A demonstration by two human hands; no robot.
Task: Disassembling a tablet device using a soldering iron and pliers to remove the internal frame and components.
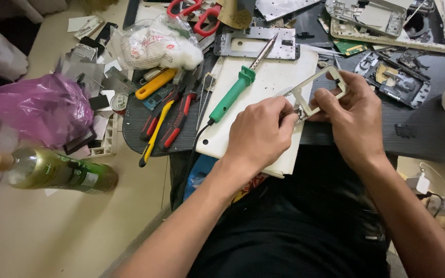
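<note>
From the head camera, both hands meet over a white board (263, 98) that lies across a dark tray (428, 134) on the person's lap. The right hand (354, 110) grips a pale metal frame (319, 92) by its lower right side, thumb on top, so that the open rectangle tilts up and away and its near corner faces the other hand. The left hand (261, 134) is curled narrow, fingertips pinched at that near corner; whether it holds a small tool or part there is hidden by the fingers. The board seems to serve as a flat work surface.

A green-handled soldering iron (235, 90) rests on the board just beside the left hand, tip pointing away, its cord trailing off the near edge. Red-handled pliers (178, 116) and a yellow-handled tool (155, 131) lie further left on the tray. A green glass bottle (60, 172) lies on its side on the floor, well apart.
</note>
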